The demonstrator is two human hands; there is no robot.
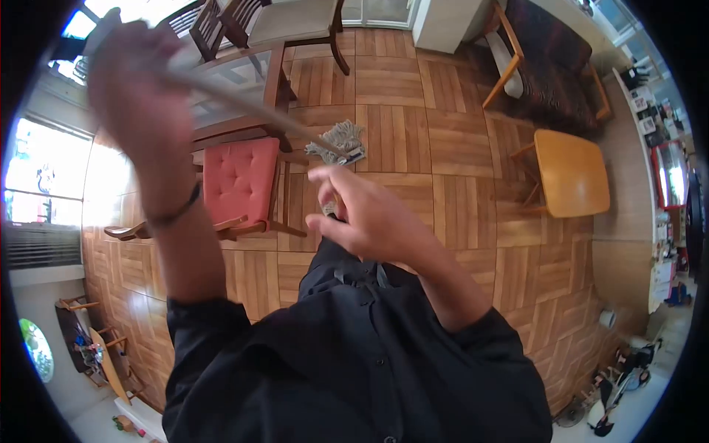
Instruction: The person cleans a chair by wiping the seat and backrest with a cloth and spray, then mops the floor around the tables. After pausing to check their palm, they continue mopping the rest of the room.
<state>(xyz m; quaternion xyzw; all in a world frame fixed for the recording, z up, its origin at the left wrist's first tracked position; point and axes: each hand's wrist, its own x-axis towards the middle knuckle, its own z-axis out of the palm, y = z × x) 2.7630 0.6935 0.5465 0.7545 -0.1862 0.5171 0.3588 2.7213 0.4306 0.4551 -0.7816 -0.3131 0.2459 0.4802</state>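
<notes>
A string mop [341, 142] rests its grey, stringy head on the parquet floor ahead of me. Its long pale handle slants up to the left, where my left hand [140, 92] is closed around the upper part; motion blurs that hand. In front of my waist hovers my right hand [362, 214], with thumb and forefinger apart and no object between them. Some of its other fingers are curled and partly hidden. It is nearest to the mop head but apart from it.
A red cushioned chair [240, 181] stands left of the mop beside a glass-topped wooden table [233, 92]. Other dark chairs [292, 22] are behind. To the right are an armchair [550, 63], a wooden stool [572, 173] and a cluttered counter [642, 140].
</notes>
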